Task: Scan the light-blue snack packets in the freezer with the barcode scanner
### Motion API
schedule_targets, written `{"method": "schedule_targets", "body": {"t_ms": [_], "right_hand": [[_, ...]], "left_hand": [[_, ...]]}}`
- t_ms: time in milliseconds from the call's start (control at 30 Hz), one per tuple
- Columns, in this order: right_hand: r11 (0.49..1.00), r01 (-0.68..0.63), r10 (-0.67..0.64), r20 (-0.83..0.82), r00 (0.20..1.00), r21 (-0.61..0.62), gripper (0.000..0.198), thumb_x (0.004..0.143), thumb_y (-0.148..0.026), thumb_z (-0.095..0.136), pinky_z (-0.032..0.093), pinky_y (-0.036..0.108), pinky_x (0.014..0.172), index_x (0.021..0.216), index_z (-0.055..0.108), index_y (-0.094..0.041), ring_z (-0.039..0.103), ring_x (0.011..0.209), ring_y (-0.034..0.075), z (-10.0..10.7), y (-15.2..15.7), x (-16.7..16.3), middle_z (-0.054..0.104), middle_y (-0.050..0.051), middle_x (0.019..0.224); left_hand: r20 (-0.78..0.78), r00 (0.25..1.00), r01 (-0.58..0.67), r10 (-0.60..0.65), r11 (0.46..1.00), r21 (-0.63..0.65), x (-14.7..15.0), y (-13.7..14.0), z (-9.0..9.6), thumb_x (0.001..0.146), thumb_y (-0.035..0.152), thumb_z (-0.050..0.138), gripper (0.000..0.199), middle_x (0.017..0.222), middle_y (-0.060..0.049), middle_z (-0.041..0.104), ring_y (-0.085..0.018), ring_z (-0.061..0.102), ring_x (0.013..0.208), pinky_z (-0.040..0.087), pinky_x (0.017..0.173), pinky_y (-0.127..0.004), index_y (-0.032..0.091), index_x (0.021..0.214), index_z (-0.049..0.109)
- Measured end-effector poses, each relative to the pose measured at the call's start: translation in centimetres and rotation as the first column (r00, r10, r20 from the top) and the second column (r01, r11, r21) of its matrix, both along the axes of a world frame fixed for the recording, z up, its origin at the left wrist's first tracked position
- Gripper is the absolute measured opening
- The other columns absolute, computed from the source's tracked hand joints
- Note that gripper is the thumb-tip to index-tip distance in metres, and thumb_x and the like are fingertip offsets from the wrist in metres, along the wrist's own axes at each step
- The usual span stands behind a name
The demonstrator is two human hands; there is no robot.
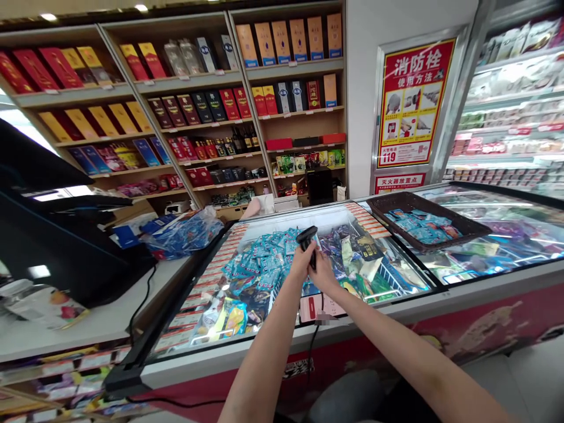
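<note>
A black corded barcode scanner is held up over the glass-topped freezer, its head above my fingers. My left hand is closed around its handle from the left. My right hand closes on the same handle from the right, so the grip is partly hidden. The black cord hangs down past the freezer's front edge. Beneath the glass, many blue-green packets lie left of my hands, and mixed dark and green packages lie to the right. A pinkish card rests on the near edge below my wrists.
A brown basket with blue packets stands on the freezer top at right. At left, a counter carries a black checkout screen and a blue plastic-wrapped bundle. Shelves of boxed goods line the back wall.
</note>
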State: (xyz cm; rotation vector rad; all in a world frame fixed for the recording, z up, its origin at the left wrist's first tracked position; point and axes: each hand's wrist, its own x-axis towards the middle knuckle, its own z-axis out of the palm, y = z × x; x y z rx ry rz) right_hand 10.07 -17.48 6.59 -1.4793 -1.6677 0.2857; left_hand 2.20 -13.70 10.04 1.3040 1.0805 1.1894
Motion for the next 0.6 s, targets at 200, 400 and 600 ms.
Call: {"method": "schedule_targets", "body": {"t_ms": [200,400,600], "right_hand": [[0.958,-0.261,0.262,-0.010,0.965,-0.123,0.042,0.090,-0.046,0.037,0.044,0.031,0.085,0.116,0.059,-0.021,0.059,0.096,0.018,-1.1,2.5,0.9,0.063,0.007,0.109],[0.945,-0.203,0.241,0.123,0.963,-0.258,0.066,0.067,-0.065,0.060,0.039,0.037,0.091,0.112,0.062,-0.017,0.050,0.113,0.030,-3.6,6.6,1.8,0.062,0.012,0.108],[0.957,-0.114,0.191,0.284,0.940,-0.267,0.088,0.045,-0.059,0.077,0.034,0.042,0.096,0.118,0.053,-0.017,0.041,0.121,0.034,-4.6,7.6,-1.0,0.052,0.015,0.121]], "left_hand": [[0.026,1.000,-0.008,0.009,0.998,-0.060,-9.1,0.8,1.8,0.067,0.045,0.069,0.049,0.095,-0.008,0.067,-0.014,0.065,0.066,0.052,0.060,-0.028,0.020,0.106,0.051],[-0.142,0.970,-0.182,0.196,0.978,0.105,-12.4,3.3,1.0,0.064,0.046,0.067,0.038,0.060,0.002,0.057,-0.009,0.050,0.041,0.038,0.041,-0.021,0.017,0.084,0.054],[-0.293,0.916,-0.217,0.273,0.953,0.212,-10.7,4.9,-0.6,0.063,0.047,0.066,0.034,0.047,0.003,0.052,-0.012,0.050,0.042,0.035,0.044,-0.023,0.016,0.074,0.057]]}}
